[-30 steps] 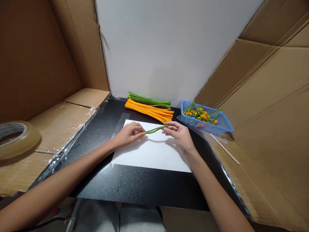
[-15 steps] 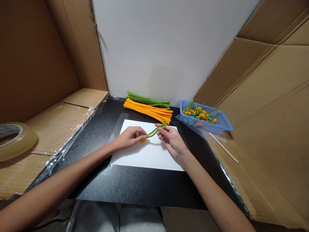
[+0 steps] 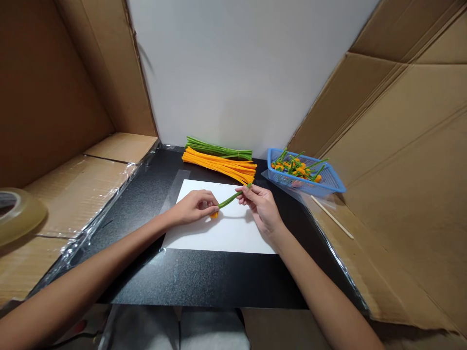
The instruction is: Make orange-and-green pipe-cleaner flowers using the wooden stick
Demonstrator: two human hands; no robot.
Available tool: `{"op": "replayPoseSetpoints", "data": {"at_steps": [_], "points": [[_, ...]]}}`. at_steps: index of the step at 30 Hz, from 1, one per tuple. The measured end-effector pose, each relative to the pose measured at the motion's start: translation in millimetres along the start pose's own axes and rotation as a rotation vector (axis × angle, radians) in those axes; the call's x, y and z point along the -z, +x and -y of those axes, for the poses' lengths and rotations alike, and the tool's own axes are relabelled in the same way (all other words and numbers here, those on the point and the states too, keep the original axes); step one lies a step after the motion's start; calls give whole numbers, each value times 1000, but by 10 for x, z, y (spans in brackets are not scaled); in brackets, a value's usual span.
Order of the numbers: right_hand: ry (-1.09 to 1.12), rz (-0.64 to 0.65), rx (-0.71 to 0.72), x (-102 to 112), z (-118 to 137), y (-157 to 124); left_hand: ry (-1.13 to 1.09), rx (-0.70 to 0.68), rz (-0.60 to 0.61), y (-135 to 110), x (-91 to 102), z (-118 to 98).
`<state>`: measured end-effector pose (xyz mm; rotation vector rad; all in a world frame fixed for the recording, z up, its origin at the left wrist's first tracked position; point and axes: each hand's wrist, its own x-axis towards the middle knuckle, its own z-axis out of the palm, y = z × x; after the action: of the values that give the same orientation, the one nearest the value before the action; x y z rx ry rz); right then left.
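Note:
My left hand (image 3: 200, 206) pinches the lower end of a green pipe cleaner stem (image 3: 229, 200), where a small orange pipe cleaner piece (image 3: 214, 215) pokes out under the fingertips. At the stem's other end, my right hand (image 3: 260, 206) grips the green strands between thumb and fingers. The strands lie close together, slanting up to the right. Both hands are over a white sheet (image 3: 222, 238) fixed to the black table. The fingers partly cover the orange piece.
Bundles of orange pipe cleaners (image 3: 221, 165) and green pipe cleaners (image 3: 219, 148) lie behind the sheet. A blue basket (image 3: 333, 182) holds several orange-and-green pieces. A wooden stick (image 3: 332, 217) rests at right, a tape roll (image 3: 27, 216) at left. Cardboard walls (image 3: 408, 146) flank the table.
The two green strands, apart before with a gap between them, now lie together as one stem. My right hand has closed on their far end; the left hand keeps its hold.

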<state>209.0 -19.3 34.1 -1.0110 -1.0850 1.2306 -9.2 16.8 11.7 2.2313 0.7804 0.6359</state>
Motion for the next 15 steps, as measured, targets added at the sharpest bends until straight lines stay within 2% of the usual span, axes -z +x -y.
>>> {"op": "replayPoseSetpoints", "data": {"at_steps": [10,12,15], "points": [[-126,7,125,11,-28,-8,151,-53,-5,-15,-27,3],[-114,-1,118,-7,-39,-12,174,-42,-90,-34,-63,-15],[-38,-58,77,-62,-44,-32,244,-42,-306,-61,-136,-60]]}}
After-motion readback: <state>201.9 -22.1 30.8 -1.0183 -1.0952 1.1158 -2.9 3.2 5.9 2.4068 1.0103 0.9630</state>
